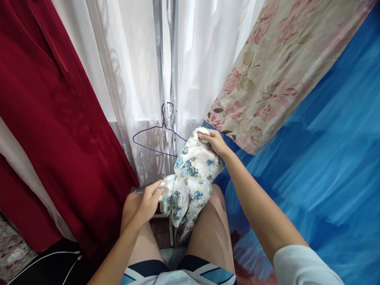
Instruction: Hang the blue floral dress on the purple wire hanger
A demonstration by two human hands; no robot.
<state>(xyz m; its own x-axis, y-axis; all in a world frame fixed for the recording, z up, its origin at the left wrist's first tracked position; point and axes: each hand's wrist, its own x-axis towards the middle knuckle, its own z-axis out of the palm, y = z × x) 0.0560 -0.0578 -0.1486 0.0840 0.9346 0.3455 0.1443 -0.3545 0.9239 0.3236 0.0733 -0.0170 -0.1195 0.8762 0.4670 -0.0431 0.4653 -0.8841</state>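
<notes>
A white garment with a blue, green and yellow flower print (192, 174) is stretched loosely between both hands above the knees. My left hand (151, 200) pinches its lower left part. Up at the top right edge, the fingers of my right hand (216, 142) are closed on the cloth. Just beyond the garment hangs a thin purple clothes hanger (148, 128), its hook up by a narrow metal pole. The hanger's right end disappears at the garment; whether it is inside or behind the cloth I cannot tell.
Upright metal poles (166, 51) stand in front of white sheer curtains (133, 51). Red curtain (68, 118) hangs on the left, flowered beige fabric (261, 75) and blue tulle (320, 158) on the right. White cables (47, 254) lie on a dark surface at lower left.
</notes>
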